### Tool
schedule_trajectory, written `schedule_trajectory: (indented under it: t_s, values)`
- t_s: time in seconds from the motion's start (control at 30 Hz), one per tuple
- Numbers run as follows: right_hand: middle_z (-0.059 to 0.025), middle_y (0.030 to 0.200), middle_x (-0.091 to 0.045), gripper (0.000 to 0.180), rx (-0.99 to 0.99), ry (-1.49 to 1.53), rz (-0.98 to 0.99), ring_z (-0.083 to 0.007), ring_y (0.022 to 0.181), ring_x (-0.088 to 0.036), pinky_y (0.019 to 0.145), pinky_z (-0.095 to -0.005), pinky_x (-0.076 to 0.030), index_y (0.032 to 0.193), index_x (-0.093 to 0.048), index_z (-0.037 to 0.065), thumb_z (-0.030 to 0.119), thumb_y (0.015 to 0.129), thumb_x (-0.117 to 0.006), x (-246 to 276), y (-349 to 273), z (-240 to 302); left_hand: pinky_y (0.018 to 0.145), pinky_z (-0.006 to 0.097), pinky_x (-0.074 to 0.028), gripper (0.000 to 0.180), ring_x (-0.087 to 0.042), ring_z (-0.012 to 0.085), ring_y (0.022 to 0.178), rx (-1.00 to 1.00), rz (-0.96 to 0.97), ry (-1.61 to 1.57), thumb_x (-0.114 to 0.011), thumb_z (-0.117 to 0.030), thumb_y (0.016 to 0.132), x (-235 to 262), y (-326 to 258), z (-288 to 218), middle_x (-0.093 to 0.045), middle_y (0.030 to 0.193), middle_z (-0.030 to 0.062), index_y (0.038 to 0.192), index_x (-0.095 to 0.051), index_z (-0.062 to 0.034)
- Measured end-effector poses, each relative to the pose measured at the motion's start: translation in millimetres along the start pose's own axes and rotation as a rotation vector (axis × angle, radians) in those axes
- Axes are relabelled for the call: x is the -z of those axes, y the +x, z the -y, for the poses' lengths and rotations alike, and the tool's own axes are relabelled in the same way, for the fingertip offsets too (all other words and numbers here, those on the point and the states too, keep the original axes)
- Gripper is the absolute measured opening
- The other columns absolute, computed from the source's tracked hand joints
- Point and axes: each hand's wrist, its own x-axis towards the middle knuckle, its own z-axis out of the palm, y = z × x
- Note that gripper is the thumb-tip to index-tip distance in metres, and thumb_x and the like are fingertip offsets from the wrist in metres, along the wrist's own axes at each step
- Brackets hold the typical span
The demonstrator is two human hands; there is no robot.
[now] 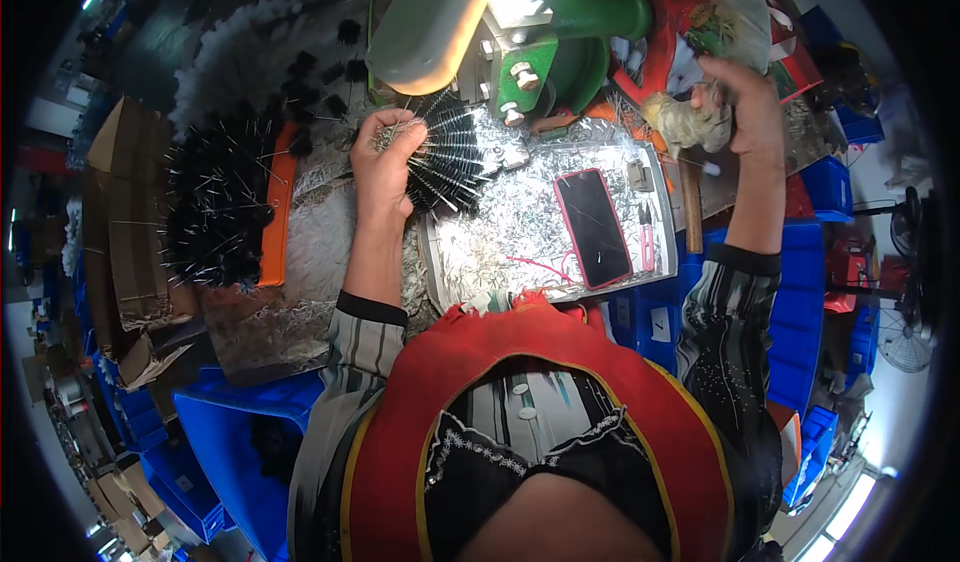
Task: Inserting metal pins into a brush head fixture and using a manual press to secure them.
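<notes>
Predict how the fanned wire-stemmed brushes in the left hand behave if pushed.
The wire-stemmed brushes probably splay further: the left hand pinches them at one end. Thin, straight stems suggest fair stiffness, while the fine black bristles would likely bend.

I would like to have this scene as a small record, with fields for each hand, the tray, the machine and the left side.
Left hand: grips a fanned bundle of thin black bristle brushes by the wire stems
Right hand: at a pale wrapped lump; grip unclear
Tray: grey, rectangular; a dark-screened phone in a pinkish-red case lies in it
Machine: green metal, beyond the tray
Left side: black bristle pile against an orange strip
</notes>
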Motion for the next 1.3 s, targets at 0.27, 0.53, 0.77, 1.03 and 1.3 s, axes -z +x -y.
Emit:
schedule_trajectory:
  t_s: [0.27,0.53,0.77,1.03,1.3]
  values:
    - [-0.0053,0.05,-0.048,0.019,-0.029,-0.112,0.165,-0.0175,0.046,-0.053,0.046,-0.0277,-0.042,0.067,-0.057,0.002,0.018,0.073,-0.064,4,9,29,0.059,0.023,-0.045,0.018,-0.055,0.0105,0.066,0.078,-0.054,0.062,-0.064,0.003,0.071,-8,4,-2,-0.059,0.079,0.0044,0.086,-0.059,-0.0024]
    - [-0.0123,0.067,-0.058,0.005,0.502,0.119,0.088,-0.019,0.059,-0.057,0.055,-0.0279,-0.045,0.075,-0.056,-0.005,0.0,0.073,-0.057,7,1,-108,0.06,0.024,-0.044,0.017,-0.054,0.0107,0.066,0.055,-0.096,0.097,-0.065,0.004,0.069,-10,3,-3,-0.058,0.077,0.0039,0.083,-0.06,-0.0031]
    - [-0.0103,0.058,-0.055,0.014,0.043,-0.037,-0.048,-0.0189,0.051,-0.055,0.051,-0.0289,-0.044,0.071,-0.059,-0.001,0.012,0.071,-0.064,-3,-5,-18,0.057,0.024,-0.042,0.016,-0.053,0.0114,0.065,-0.009,-0.203,0.199,-0.066,0.003,0.068,-11,3,-3,-0.058,0.076,0.0046,0.082,-0.059,-0.0034]
    - [-0.0025,0.05,-0.05,0.019,-0.038,-0.139,0.309,-0.0143,0.042,-0.051,0.044,-0.0267,-0.042,0.067,-0.06,0.004,0.021,0.073,-0.066,6,16,38,0.055,0.025,-0.045,0.016,-0.055,0.0114,0.062,-0.08,-0.169,0.313,-0.068,0.003,0.069,-22,12,-3,-0.059,0.074,0.0057,0.081,-0.058,-0.0018]
    - [-0.0091,0.063,-0.059,0.004,0.533,0.169,0.148,-0.0148,0.055,-0.056,0.054,-0.0263,-0.044,0.072,-0.057,-0.003,0.0,0.07,-0.06,11,1,-96,0.059,0.022,-0.042,0.015,-0.052,0.01,0.068,-0.021,-0.134,0.224,-0.065,0.004,0.069,-23,4,-10,-0.058,0.077,0.0051,0.081,-0.057,-0.0011]
